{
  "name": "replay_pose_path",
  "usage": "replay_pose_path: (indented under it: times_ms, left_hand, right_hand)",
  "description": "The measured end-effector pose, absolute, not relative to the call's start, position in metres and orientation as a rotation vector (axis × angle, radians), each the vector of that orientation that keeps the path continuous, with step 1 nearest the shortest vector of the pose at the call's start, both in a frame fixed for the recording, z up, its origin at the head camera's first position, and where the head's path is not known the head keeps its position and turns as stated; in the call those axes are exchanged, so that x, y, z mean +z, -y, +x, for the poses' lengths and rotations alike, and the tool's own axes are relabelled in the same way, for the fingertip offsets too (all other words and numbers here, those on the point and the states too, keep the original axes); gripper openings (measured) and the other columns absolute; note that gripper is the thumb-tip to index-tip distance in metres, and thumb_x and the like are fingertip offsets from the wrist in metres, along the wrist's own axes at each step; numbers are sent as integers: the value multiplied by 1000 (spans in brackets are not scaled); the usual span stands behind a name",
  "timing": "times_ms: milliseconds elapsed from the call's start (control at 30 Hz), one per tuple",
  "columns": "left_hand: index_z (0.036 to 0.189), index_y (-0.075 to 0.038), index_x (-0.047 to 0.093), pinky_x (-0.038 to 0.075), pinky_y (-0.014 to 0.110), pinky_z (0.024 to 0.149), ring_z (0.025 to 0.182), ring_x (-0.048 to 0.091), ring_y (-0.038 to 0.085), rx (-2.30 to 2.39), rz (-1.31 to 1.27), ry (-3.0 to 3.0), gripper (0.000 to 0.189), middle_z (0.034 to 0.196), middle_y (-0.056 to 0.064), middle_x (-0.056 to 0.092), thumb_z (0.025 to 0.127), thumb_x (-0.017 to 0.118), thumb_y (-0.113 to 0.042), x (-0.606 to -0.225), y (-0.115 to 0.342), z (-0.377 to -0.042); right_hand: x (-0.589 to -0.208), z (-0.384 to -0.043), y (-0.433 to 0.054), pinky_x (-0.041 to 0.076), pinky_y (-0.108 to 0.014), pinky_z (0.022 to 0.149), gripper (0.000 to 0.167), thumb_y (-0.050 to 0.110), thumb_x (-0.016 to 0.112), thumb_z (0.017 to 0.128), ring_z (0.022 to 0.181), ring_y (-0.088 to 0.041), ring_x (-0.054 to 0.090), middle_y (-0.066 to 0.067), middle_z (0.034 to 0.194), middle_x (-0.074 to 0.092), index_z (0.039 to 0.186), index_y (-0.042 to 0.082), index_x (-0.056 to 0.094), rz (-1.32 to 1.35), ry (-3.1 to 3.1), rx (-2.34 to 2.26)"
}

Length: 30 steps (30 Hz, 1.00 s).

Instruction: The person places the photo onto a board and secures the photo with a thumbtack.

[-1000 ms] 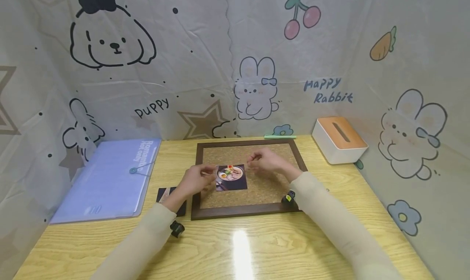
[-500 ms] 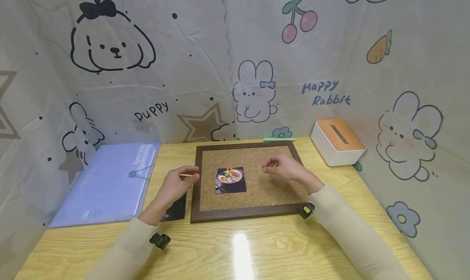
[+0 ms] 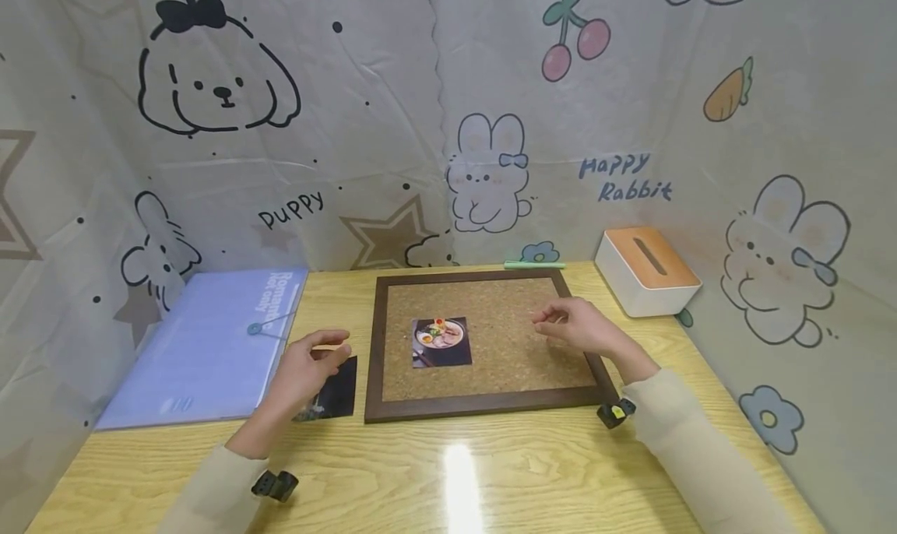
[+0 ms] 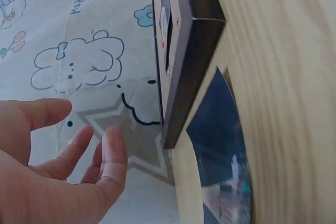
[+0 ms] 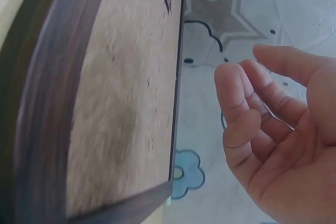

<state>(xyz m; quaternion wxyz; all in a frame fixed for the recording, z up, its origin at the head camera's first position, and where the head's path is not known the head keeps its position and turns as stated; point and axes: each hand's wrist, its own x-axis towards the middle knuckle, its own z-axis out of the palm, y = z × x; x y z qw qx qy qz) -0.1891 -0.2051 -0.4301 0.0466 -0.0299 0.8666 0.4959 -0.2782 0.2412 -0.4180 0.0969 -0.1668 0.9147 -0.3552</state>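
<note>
A dark-framed cork board [image 3: 518, 308] lies on the table, and a photo of a ramen bowl [image 3: 442, 342] rests on its left half. My left hand [image 3: 304, 370] hovers left of the board, fingers loosely bent with nothing between them. Beneath it lies a second dark photo [image 3: 341, 390], partly covered by the hand; in the left wrist view this photo [image 4: 223, 150] looks curved. Over the board's right side hangs my right hand [image 3: 578, 328], its fingers loosely curled and holding nothing. The right wrist view shows that hand [image 5: 278, 124] apart from the cork surface.
A blue-purple document folder [image 3: 203, 347] lies at the left. A white tissue box [image 3: 648, 273] with a wooden lid stands at the back right. Along the back edge is a green stick-like item [image 3: 534, 265]. A printed curtain [image 3: 392, 75] surrounds the table.
Both hands have drawn away from the ramen photo, the left hand leftward toward the dark photo and the right hand rightward. The ramen photo stays on the board.
</note>
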Motion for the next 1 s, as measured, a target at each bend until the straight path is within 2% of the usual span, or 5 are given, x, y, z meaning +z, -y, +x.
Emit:
replay_pose_path:
  times_ms: [133,233,400,567,1000]
  left_hand:
    - [144,-16,52,54,44,88,115,62,37,1495,-115,-2640,54,148,14,48,99,59,-46,-432,215,-179]
    - [145,-14,50,55,40,83,116,62,36,1487,-114,-2649,57,148,16,48,98,59,-47,-433,222,-172]
    - [147,-11,48,56,43,89,123,59,36,1460,-145,-2651,58,148,19,47,99,59,-42,-439,232,-165]
    - [147,-10,48,54,43,90,127,54,36,1392,-194,-2651,59,146,20,48,98,61,-41,-447,239,-162]
    - [148,-6,46,54,43,87,124,53,39,1328,-161,-2651,54,145,25,45,97,64,-12,-456,242,-159]
  right_hand:
    - [-420,-275,-255,54,-32,73,24,24,65,97,88,-19,65,-7,101,70,111,5,70,-482,-2721,-1044]
    - [-422,-273,-267,53,-30,69,26,25,64,98,86,-24,67,-11,101,70,112,4,69,-448,-2711,-1063]
    - [-424,-270,-286,52,-34,65,31,28,62,99,83,-31,69,-20,101,68,117,2,66,-387,-2672,-1101]
    - [-423,-266,-302,49,-32,59,33,30,60,100,85,-29,66,-19,98,68,119,3,64,-321,-2662,-1088]
    - [-432,-265,-327,51,-33,57,37,31,62,100,88,-29,68,-18,108,70,122,1,64,-294,-2672,-1097]
